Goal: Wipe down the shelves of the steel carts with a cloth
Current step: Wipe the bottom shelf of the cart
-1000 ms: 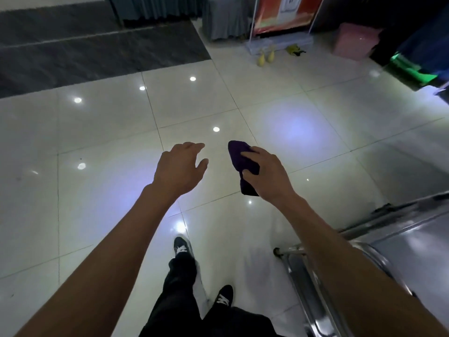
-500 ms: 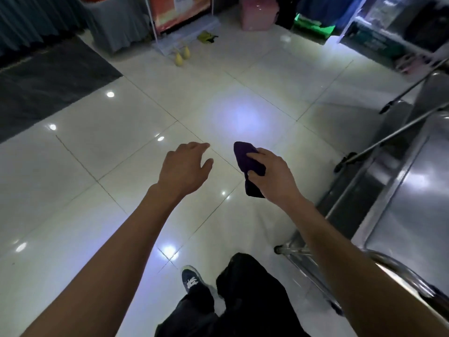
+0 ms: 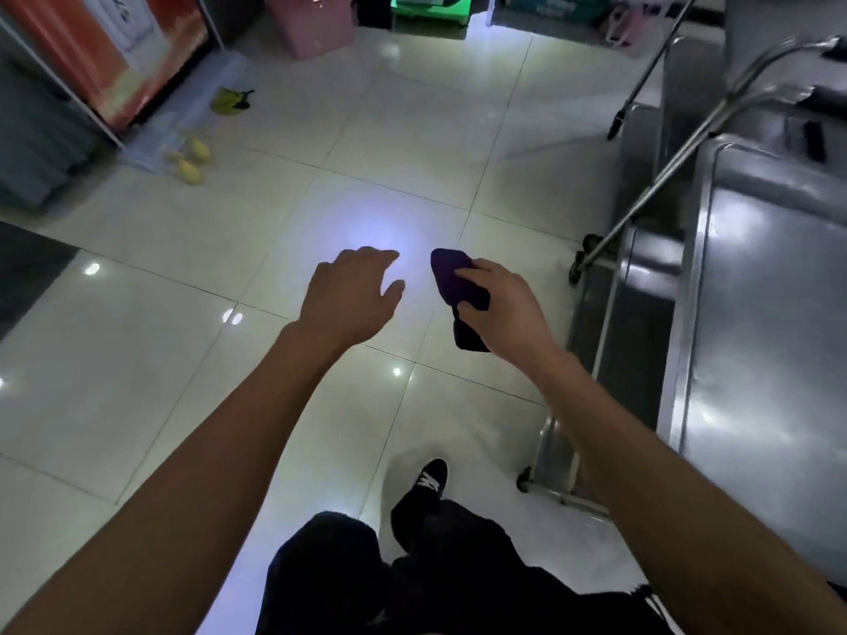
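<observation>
Near end: dark trousers (image 3: pixel 412 584) and one black shoe (image 3: pixel 428 481) stood on the tiled floor (image 3: pixel 183 359), below both arms. Right hand (image 3: pixel 508 309) pinched the purple cloth (image 3: pixel 458 291), thumb and fingers curled on it; cloth hung in the air, touching no steel. Left hand (image 3: pixel 350 297) sat just left of that grip, fingers loosely spread, holding nothing. Steel cart (image 3: pixel 770 313) was right of the grip, near but apart; its top shelf showed glare, and I couldn't tell wiped from unwiped. A second cart (image 3: pixel 687 84) stood beyond it. Judgement: no wiping contact at this point, so cloth needed to reach a shelf; shelves likely all outstanding. Far left of grip: yellow slippers (image 3: pixel 192 162).
</observation>
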A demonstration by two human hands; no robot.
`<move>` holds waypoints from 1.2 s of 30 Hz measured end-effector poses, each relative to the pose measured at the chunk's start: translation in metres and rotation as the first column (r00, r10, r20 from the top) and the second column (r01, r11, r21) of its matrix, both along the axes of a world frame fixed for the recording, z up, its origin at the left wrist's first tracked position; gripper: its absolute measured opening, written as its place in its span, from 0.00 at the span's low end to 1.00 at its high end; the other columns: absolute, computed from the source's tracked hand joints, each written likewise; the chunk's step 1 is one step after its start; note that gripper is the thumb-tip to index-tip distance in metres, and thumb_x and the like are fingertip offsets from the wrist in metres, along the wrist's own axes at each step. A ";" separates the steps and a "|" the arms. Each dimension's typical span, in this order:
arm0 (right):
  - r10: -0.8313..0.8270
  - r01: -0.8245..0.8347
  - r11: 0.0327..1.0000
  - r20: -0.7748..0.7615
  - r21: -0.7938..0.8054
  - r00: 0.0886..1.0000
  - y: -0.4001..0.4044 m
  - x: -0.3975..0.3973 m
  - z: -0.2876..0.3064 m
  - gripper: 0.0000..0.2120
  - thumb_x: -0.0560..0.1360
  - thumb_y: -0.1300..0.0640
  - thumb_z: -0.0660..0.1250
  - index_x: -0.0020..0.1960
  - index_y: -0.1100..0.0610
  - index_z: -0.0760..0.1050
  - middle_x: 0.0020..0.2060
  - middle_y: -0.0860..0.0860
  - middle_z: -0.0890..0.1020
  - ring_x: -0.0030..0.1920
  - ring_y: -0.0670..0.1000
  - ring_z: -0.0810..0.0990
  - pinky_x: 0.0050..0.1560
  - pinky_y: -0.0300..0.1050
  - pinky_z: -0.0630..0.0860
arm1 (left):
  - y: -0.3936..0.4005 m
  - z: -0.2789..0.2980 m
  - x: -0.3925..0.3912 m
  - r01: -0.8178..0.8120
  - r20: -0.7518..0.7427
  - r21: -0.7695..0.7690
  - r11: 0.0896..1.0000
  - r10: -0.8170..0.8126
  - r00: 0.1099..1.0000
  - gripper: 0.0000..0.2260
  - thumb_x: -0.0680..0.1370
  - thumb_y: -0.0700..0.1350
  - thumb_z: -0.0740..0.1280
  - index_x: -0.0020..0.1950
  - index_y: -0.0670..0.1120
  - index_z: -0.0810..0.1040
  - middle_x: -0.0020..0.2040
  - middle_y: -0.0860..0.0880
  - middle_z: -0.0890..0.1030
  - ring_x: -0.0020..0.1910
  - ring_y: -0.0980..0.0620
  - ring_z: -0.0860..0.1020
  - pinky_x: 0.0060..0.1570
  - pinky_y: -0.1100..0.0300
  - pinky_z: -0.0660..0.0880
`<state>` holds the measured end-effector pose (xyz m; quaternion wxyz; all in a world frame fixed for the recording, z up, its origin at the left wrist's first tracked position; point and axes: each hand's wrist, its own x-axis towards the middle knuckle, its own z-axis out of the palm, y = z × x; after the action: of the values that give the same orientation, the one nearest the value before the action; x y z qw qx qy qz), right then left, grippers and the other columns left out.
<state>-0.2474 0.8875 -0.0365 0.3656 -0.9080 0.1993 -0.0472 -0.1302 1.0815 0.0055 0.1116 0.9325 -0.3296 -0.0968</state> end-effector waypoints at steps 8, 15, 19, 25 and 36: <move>-0.116 0.114 0.993 -0.064 -0.021 0.991 -0.059 0.066 -0.001 0.24 0.72 0.54 0.68 0.68 0.46 0.76 0.70 0.42 0.73 0.64 0.48 0.74 0.62 0.49 0.74 | -0.066 -0.011 0.095 0.085 -0.056 0.000 0.996 -0.085 0.995 0.22 0.83 0.55 0.60 0.76 0.51 0.68 0.73 0.49 0.73 0.70 0.45 0.71 0.65 0.47 0.67; -0.227 0.220 0.974 -0.143 -0.060 0.963 -0.104 0.135 -0.009 0.24 0.74 0.56 0.69 0.70 0.49 0.75 0.70 0.44 0.73 0.64 0.50 0.74 0.65 0.46 0.71 | -0.126 -0.030 0.202 0.200 -0.098 -0.030 0.979 -0.202 0.974 0.22 0.83 0.54 0.61 0.76 0.51 0.69 0.72 0.49 0.74 0.70 0.45 0.71 0.64 0.47 0.68; -0.341 0.335 0.940 -0.160 -0.065 0.926 -0.125 0.165 -0.003 0.24 0.74 0.58 0.71 0.70 0.52 0.75 0.70 0.46 0.74 0.65 0.50 0.74 0.65 0.41 0.67 | -0.169 -0.032 0.256 0.314 -0.126 -0.004 0.949 -0.312 0.942 0.22 0.83 0.54 0.60 0.76 0.51 0.69 0.72 0.48 0.73 0.70 0.45 0.71 0.65 0.47 0.68; -0.538 0.543 0.839 -0.203 -0.038 0.818 -0.159 0.170 -0.004 0.24 0.75 0.56 0.71 0.71 0.51 0.74 0.71 0.46 0.72 0.67 0.50 0.73 0.70 0.48 0.70 | -0.260 -0.037 0.286 0.534 -0.152 -0.010 0.845 -0.529 0.835 0.22 0.83 0.54 0.60 0.76 0.50 0.68 0.72 0.48 0.74 0.70 0.44 0.70 0.66 0.45 0.67; -0.814 0.838 0.543 -0.217 0.047 0.540 -0.262 0.160 -0.045 0.24 0.75 0.56 0.70 0.71 0.52 0.75 0.71 0.48 0.73 0.67 0.49 0.73 0.65 0.38 0.64 | -0.453 -0.061 0.287 0.828 -0.171 0.077 0.555 -0.811 0.559 0.22 0.82 0.55 0.60 0.75 0.52 0.69 0.73 0.49 0.73 0.70 0.46 0.70 0.65 0.47 0.69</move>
<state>-0.0872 0.6259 -0.0815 0.3466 -0.6771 0.6375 -0.1226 0.1567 0.6281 -0.0556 0.0030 0.6697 -0.7106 -0.2157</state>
